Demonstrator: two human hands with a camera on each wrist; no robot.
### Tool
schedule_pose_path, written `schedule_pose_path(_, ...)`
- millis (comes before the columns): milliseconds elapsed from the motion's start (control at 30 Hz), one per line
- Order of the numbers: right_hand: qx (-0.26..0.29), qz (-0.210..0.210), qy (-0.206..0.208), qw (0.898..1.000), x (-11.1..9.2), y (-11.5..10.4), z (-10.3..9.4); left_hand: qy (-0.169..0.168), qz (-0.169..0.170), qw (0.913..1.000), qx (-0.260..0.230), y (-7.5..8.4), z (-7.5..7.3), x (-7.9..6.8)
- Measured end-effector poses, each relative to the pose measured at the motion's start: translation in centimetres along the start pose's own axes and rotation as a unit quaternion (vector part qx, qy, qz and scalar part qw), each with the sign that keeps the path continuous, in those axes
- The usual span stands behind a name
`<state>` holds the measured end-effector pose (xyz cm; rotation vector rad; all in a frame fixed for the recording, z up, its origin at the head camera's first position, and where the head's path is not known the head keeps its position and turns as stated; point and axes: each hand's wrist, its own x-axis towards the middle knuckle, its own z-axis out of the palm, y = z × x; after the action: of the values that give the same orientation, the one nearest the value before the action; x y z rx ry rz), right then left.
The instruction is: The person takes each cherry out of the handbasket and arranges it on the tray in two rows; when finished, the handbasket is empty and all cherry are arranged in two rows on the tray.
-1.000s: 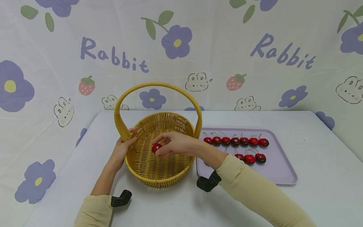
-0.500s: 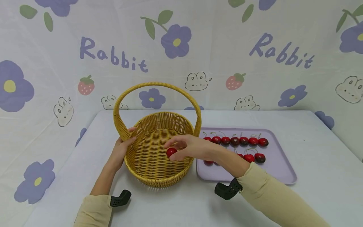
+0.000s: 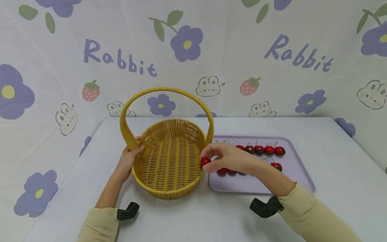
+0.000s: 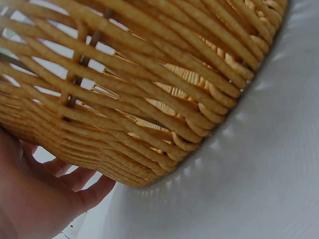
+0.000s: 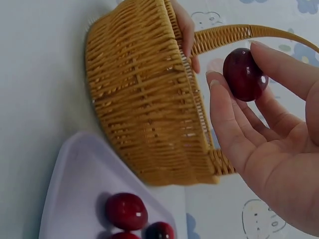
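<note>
A yellow wicker basket (image 3: 169, 161) with a tall arched handle stands left of centre; no fruit shows inside it. My left hand (image 3: 128, 159) grips its left side at the foot of the handle. In the left wrist view, the fingers (image 4: 75, 186) lie along the outside of the weave. Between thumb and fingertips my right hand (image 3: 228, 157) pinches a dark red cherry (image 3: 205, 163), at the basket's right rim and partly over the tray. The right wrist view shows this cherry (image 5: 244, 74) up close, with no stem visible.
Right of the basket lies a lilac tray (image 3: 297, 174) with cherries in two rows, several hidden by my right hand and forearm. One cherry (image 3: 279, 151) ends the back row. A patterned cloth (image 3: 229, 43) hangs behind the white table (image 3: 193, 218).
My right hand, with the cherry, has moved right from over the middle of the basket to its right rim. The left hand has kept its hold on the basket.
</note>
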<state>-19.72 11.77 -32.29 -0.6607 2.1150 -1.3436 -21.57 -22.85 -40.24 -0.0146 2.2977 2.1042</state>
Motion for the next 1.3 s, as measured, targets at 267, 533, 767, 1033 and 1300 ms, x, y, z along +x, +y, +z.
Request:
schedule_pose_path(267,-0.022,0.012,0.025,0.999,-1.9,1.2,-1.7,0.003,-0.002,1.0,-0.002,0.1,0.0,0.0)
schedule_pose_path(533,-0.017,0.028,0.071,0.997,-4.2,3.3,-4.2,0.004,0.001,1.0,0.002,0.3,0.0,0.0)
schedule_pose_path(767,-0.016,0.032,0.12,0.992,-5.9,5.4,-6.4,0.004,0.003,1.0,0.006,0.3,0.0,-0.2)
schedule_pose_path(1033,-0.019,0.059,0.148,0.987,-7.8,7.7,-8.9,0.002,0.0,1.0,0.006,0.4,0.1,-0.1)
schedule_pose_path(1300,-0.008,0.097,0.179,0.979,-9.9,9.7,-10.5,0.002,-0.002,1.0,0.008,0.5,0.2,-0.1)
